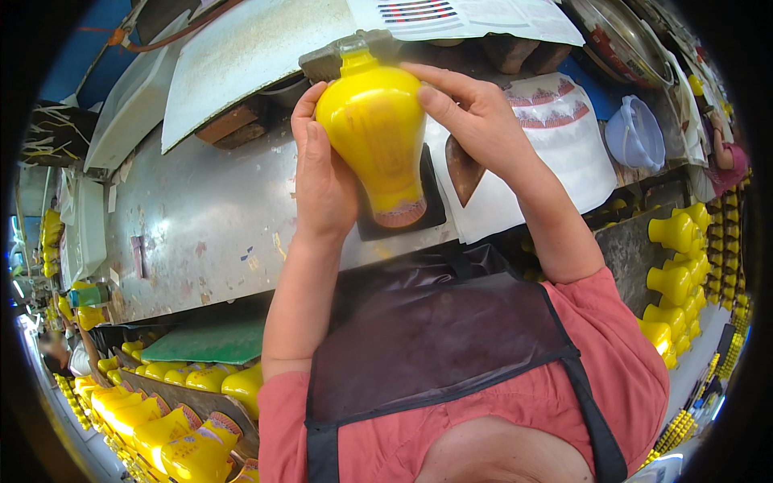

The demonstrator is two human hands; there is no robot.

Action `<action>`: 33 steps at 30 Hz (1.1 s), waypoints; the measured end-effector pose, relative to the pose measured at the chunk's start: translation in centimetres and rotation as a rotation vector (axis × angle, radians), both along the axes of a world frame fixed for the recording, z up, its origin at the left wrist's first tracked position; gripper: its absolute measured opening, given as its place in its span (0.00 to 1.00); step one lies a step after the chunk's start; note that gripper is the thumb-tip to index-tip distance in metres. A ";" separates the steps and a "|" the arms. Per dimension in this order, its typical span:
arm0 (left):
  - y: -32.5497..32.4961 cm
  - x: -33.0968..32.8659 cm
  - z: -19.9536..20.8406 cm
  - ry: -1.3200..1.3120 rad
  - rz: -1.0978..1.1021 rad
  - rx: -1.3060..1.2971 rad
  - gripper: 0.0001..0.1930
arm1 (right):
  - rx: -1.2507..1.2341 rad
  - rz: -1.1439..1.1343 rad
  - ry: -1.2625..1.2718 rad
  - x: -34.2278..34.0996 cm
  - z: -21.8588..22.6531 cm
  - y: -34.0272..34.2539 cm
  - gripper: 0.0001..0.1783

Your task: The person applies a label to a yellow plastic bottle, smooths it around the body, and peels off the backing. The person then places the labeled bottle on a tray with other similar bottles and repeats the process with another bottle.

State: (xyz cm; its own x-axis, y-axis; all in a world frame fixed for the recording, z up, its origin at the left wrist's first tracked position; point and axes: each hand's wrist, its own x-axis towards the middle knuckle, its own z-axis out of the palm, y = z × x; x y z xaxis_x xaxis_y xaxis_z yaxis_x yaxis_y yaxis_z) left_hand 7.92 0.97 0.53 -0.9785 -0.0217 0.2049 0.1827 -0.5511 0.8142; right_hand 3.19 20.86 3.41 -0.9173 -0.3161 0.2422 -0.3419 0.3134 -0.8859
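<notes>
A glossy yellow vase (372, 121), with a narrow neck and a patterned band round its foot, is between my two hands over the metal bench. My left hand (322, 173) wraps its left side, thumb along the body. On the right shoulder of the vase, my right hand (475, 113) presses with thumb and forefinger. A brown, pointed, flat piece (465, 171) shows below the right palm; whether the curled fingers hold it is hidden. Beneath the vase's foot lies a black square pad (436, 201). A grey, rough-looking block (322, 60) sits behind the neck.
Printed sheets (555, 153) lie right of the pad, near a pale blue bucket (634, 133). A white board (241, 64) rests on bricks (233, 127) at the back. Many yellow vases (145, 419) stand lower left, others (672, 278) at right. Other people are at both edges.
</notes>
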 end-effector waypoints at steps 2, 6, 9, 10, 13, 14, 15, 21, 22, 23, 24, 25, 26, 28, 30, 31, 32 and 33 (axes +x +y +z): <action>0.0 0.3 0.4 -0.003 0.024 -0.036 0.30 | 0.003 0.007 0.016 0.5 0.5 0.1 0.22; 0.0 1.1 1.4 0.003 0.041 -0.084 0.32 | -0.026 0.021 -0.084 1.6 1.7 0.1 0.22; 0.3 1.1 1.7 0.063 0.108 -0.094 0.28 | -0.047 0.007 -0.055 2.3 2.3 -0.2 0.25; 0.4 1.1 1.7 0.057 0.142 -0.103 0.28 | -0.083 0.010 -0.055 2.5 2.6 -0.1 0.26; 0.7 1.2 1.8 0.092 0.102 -0.018 0.26 | -0.050 0.032 -0.180 3.1 3.0 -0.2 0.32; 0.8 1.2 1.8 0.096 0.128 -0.075 0.26 | -0.025 0.057 -0.152 3.2 3.1 -0.3 0.35; 1.0 1.3 1.8 0.113 0.151 -0.125 0.26 | -0.009 0.072 -0.105 3.4 3.1 -0.4 0.37; 1.3 2.0 1.3 0.119 0.273 -0.361 0.29 | 0.082 0.100 0.041 3.9 3.3 -0.8 0.42; 1.1 1.9 1.1 0.148 0.285 -0.396 0.29 | 0.101 0.081 0.072 4.0 3.3 -0.8 0.42; 0.9 1.8 0.9 0.178 0.297 -0.432 0.29 | 0.109 0.079 0.074 4.0 3.3 -0.9 0.42; 0.8 1.7 0.7 0.188 0.303 -0.453 0.28 | 0.114 0.065 0.086 4.0 3.2 -1.0 0.42; 0.7 1.7 0.5 0.197 0.308 -0.474 0.27 | 0.121 0.060 0.121 4.0 3.2 -1.1 0.41; 0.5 1.7 0.2 0.206 0.308 -0.494 0.26 | 0.121 0.041 0.125 4.0 3.1 -1.3 0.41; 0.1 1.5 -0.1 0.279 0.321 -0.566 0.26 | 0.124 0.019 0.180 3.9 3.0 -1.6 0.40; 0.0 1.3 -0.4 0.301 0.316 -0.585 0.26 | 0.120 0.004 0.191 3.9 2.9 -1.8 0.40; 0.0 1.3 -0.5 0.288 0.311 -0.570 0.26 | 0.118 -0.004 0.199 3.9 2.8 -1.9 0.40; 0.0 1.2 -0.6 0.274 0.306 -0.554 0.26 | 0.123 -0.011 0.196 3.9 2.8 -1.9 0.39; -0.1 1.1 -0.6 0.287 0.286 -0.519 0.25 | 0.129 -0.017 0.191 3.8 2.8 -2.0 0.39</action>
